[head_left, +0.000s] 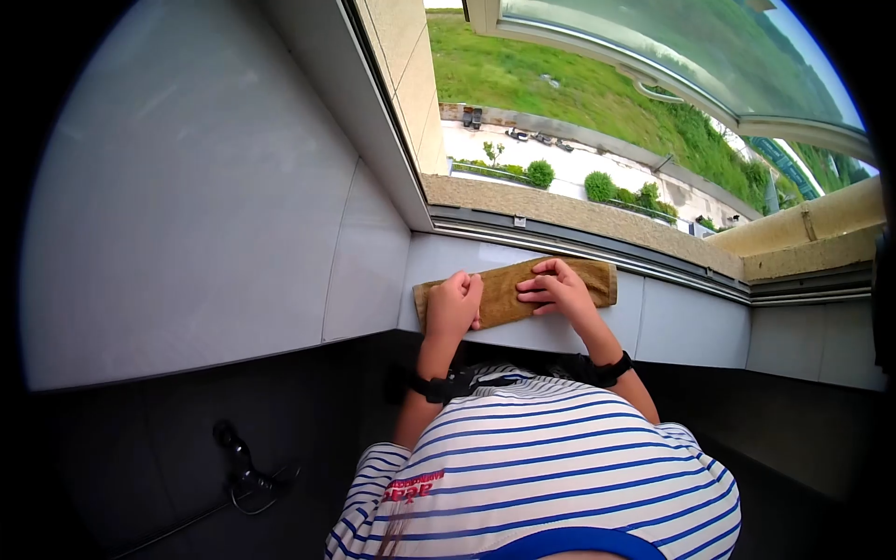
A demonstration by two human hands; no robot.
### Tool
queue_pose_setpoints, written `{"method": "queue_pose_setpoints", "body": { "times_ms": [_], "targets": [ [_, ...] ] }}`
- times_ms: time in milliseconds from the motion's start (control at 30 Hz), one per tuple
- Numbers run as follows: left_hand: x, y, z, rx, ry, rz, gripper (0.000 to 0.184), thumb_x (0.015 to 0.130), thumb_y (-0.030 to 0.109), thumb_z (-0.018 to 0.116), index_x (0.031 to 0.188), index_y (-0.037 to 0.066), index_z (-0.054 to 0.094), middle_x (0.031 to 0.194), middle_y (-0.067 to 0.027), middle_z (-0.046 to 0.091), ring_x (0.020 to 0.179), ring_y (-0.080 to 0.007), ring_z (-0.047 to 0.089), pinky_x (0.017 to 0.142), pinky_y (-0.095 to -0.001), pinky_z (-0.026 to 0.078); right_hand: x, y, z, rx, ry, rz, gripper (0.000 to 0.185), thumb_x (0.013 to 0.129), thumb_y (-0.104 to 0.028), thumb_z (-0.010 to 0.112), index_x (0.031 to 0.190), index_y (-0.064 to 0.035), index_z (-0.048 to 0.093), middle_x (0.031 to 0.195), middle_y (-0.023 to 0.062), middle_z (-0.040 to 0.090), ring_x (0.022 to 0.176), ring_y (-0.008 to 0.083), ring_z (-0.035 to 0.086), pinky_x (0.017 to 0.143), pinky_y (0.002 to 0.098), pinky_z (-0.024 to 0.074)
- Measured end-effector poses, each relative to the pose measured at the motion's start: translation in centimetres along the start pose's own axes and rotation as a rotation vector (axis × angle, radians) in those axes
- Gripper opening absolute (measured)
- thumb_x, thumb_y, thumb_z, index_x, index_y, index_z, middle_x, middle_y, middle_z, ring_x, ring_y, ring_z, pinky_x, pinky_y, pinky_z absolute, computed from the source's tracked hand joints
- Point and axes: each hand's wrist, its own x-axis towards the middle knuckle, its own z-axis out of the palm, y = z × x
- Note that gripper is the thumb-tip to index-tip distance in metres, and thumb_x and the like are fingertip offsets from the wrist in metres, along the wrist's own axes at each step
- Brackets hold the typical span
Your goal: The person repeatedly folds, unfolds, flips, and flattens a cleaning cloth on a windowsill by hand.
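A brown towel (499,297), folded into a long flat strip, lies on the pale tiled windowsill (583,333), slightly askew to the window track. Near its left end, my left hand (453,304) is closed on the towel with the fingers curled under. How much cloth is inside that grip is hidden. My right hand (556,288) rests on the towel right of its middle, fingers apart and slightly bent over the top. Both wrists carry black bands.
Beyond the sill runs a metal window track (560,245), with an open glass sash (691,61) swung outward at upper right. A large grey tiled surface (187,196) fills the left. Below it, a dark object with a cable (245,471) shows at lower left.
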Motion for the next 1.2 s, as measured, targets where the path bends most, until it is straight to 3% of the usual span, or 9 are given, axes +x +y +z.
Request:
{"method": "queue_pose_setpoints", "body": {
  "times_ms": [167, 267, 433, 700, 933, 1067, 1100, 1133, 1200],
  "targets": [
    [-0.4, -1.1, 1.2, 0.097, 0.157, 0.079, 0.033, 0.097, 0.022, 0.060, 0.070, 0.003, 0.055, 0.051, -0.0075, 0.059, 0.038, -0.0164, 0.058, 0.040, -0.0313, 0.043, 0.1, 0.1, -0.3, 0.023, -0.030, -0.007, 0.030, 0.100, -0.021, 0.049, 0.124, -0.0037, 0.043, 0.116, 0.0170, 0.069, 0.101, 0.0240, 0.071, 0.072, 0.0334, 0.0581],
    [-0.1, -3.1, 1.8, 0.233, 0.278, 0.283, 0.035, 0.098, 0.021, 0.060, 0.070, 0.002, 0.054, 0.050, -0.0047, 0.057, 0.036, -0.0112, 0.053, 0.037, -0.0277, 0.039, 0.4, 0.3, -0.2, 0.022, -0.035, 0.002, 0.031, 0.100, -0.019, 0.049, 0.125, -0.0030, 0.043, 0.116, 0.0169, 0.069, 0.100, 0.0237, 0.072, 0.070, 0.0334, 0.0585],
    [-0.7, -1.8, 2.4, 0.533, 0.418, 0.466, 0.033, 0.093, 0.024, 0.065, 0.066, 0.007, 0.056, 0.051, -0.0069, 0.057, 0.043, -0.0264, 0.058, 0.044, -0.0386, 0.044, 0.1, 0.9, -0.6, 0.055, -0.020, 0.002, 0.032, 0.098, -0.014, 0.049, 0.127, -0.0011, 0.046, 0.114, 0.0159, 0.070, 0.098, 0.0220, 0.073, 0.059, 0.0311, 0.0571],
    [-0.6, 1.0, 8.0, 0.596, 0.069, 0.387, 0.030, 0.091, 0.032, 0.065, 0.072, 0.009, 0.064, 0.055, -0.0078, 0.061, 0.050, -0.0288, 0.062, 0.049, -0.0396, 0.046, -2.9, 2.0, -6.7, 0.108, 0.123, 0.013, 0.029, 0.100, -0.020, 0.046, 0.123, -0.0037, 0.055, 0.106, 0.0152, 0.073, 0.088, 0.0213, 0.075, 0.056, 0.0293, 0.0555],
    [-1.7, 3.6, 15.3, 0.581, -0.356, 0.552, 0.026, 0.093, 0.030, 0.063, 0.081, 0.007, 0.067, 0.062, -0.0107, 0.064, 0.058, -0.0289, 0.065, 0.053, -0.0379, 0.048, -7.9, 2.4, -14.5, 0.152, 0.371, 0.030, 0.030, 0.097, -0.018, 0.045, 0.120, -0.0033, 0.059, 0.100, 0.0137, 0.074, 0.085, 0.0201, 0.075, 0.056, 0.0277, 0.0545],
    [-2.0, 4.4, 16.1, 0.480, -0.290, 0.615, 0.017, 0.093, 0.023, 0.065, 0.099, 0.008, 0.068, 0.076, -0.0101, 0.067, 0.064, -0.0269, 0.064, 0.059, -0.0356, 0.050, -9.8, 4.9, -16.4, 0.185, 0.417, -0.098, 0.033, 0.098, -0.014, 0.047, 0.127, -0.0013, 0.056, 0.101, 0.0134, 0.074, 0.085, 0.0194, 0.074, 0.066, 0.0271, 0.0555],
    [-1.3, 3.8, 15.9, 0.518, -0.310, 0.625, 0.023, 0.090, 0.019, 0.067, 0.108, 0.005, 0.066, 0.094, -0.0111, 0.066, 0.083, -0.0272, 0.064, 0.073, -0.0368, 0.051, -9.8, 6.7, -17.1, 0.243, 0.455, -0.210, 0.030, 0.098, -0.013, 0.049, 0.122, 0.0016, 0.060, 0.095, 0.0135, 0.074, 0.082, 0.0189, 0.074, 0.069, 0.0274, 0.0555],
    [-0.8, 4.2, 15.9, 0.508, -0.308, 0.638, 0.023, 0.090, 0.019, 0.067, 0.108, 0.005, 0.066, 0.094, -0.0111, 0.066, 0.083, -0.0272, 0.064, 0.073, -0.0368, 0.051, -10.5, 6.5, -17.2, 0.234, 0.462, -0.221, 0.030, 0.098, -0.013, 0.049, 0.122, 0.0016, 0.060, 0.095, 0.0135, 0.074, 0.082, 0.0189, 0.074, 0.069, 0.0274, 0.0555],
    [-0.4, 4.8, 16.1, 0.686, -0.182, 0.904, 0.031, 0.087, 0.018, 0.068, 0.114, 0.002, 0.063, 0.111, -0.0120, 0.062, 0.105, -0.0299, 0.057, 0.088, -0.0407, 0.046, -12.5, 6.2, -17.3, -0.061, 0.636, -0.122, 0.028, 0.098, -0.016, 0.050, 0.109, 0.0043, 0.066, 0.088, 0.0137, 0.074, 0.078, 0.0183, 0.073, 0.070, 0.0273, 0.0555]
  ]
}}
